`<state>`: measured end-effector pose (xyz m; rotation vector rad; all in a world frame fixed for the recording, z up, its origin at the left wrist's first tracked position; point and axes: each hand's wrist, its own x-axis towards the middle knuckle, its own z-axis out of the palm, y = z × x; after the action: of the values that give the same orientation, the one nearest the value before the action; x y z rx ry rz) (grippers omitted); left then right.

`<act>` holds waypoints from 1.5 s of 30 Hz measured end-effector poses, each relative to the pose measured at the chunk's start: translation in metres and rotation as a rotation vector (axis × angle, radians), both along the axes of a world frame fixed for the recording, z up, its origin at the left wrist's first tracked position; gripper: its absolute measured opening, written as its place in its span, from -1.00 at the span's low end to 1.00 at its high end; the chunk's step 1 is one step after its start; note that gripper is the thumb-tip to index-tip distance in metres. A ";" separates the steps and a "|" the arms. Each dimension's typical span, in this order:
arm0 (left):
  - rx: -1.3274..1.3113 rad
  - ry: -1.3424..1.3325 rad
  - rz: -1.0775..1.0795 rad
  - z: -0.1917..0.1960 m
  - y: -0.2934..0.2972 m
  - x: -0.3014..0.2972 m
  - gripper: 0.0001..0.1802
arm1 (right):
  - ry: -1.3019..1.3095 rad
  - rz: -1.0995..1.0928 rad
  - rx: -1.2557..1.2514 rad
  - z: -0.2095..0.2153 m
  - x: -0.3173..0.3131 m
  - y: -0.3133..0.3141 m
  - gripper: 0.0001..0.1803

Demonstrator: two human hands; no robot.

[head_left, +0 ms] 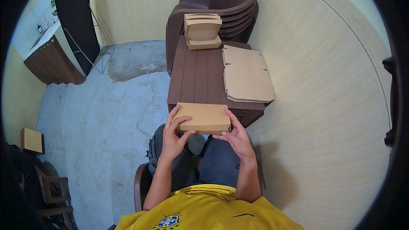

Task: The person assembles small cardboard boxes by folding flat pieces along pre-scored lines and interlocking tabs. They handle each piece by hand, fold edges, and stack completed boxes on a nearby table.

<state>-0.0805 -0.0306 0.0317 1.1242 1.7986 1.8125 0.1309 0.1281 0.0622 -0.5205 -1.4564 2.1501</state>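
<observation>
A closed brown cardboard box (pixel 203 117) is held level above my lap, just in front of the table's near edge. My left hand (pixel 174 135) grips its left end, fingers over the top and thumb at the lower front edge. At the right end, my right hand (pixel 237 135) holds it with the thumb near the lower front corner and a finger along the far side. The underside of the box is hidden. Beyond it on the table lies a stack of flat cardboard blanks (pixel 248 74), and several folded boxes with raised lids (pixel 203 33) stand at the far end.
The brown slatted table (pixel 194 76) stretches ahead of me. Stacked brown plastic chairs (pixel 221 6) stand behind it. A pale panelled wall (pixel 315 102) runs close on the right. On the left are a metal rack (pixel 91 47), a small box (pixel 32 140) and wooden furniture (pixel 57 189).
</observation>
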 end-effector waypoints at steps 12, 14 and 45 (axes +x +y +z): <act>-0.025 0.183 0.202 0.006 0.008 0.015 -0.47 | -0.060 -0.123 0.092 -0.002 -0.019 -0.003 -0.13; -0.007 0.074 0.238 0.003 0.012 0.023 -0.48 | -0.036 -0.183 0.117 -0.006 -0.019 -0.002 -0.19; 0.122 0.607 0.144 0.050 0.032 0.030 -0.58 | -0.204 -0.493 0.932 0.006 -0.036 -0.024 -0.72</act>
<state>-0.0501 0.0014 0.0818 1.7824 2.1538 1.8031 0.0947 0.1037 0.0681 -0.6424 -1.9655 0.9088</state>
